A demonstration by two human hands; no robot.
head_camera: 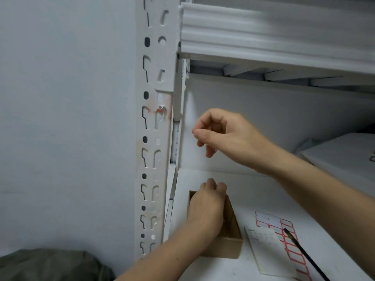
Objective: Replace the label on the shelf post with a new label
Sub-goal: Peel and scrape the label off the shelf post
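White shelf board (274, 191): open brown cardboard box (229, 248); red-bordered label sheet (267, 220); white paper slip (265, 254) overlapping it; black pen (304, 252) across both.

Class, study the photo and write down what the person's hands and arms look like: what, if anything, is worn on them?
The left hand and the right hand are both bare, with no gloves, rings or watch showing. Both arms are uncovered as far as the edge of the picture. No sleeve, bracelet or marking is in view.
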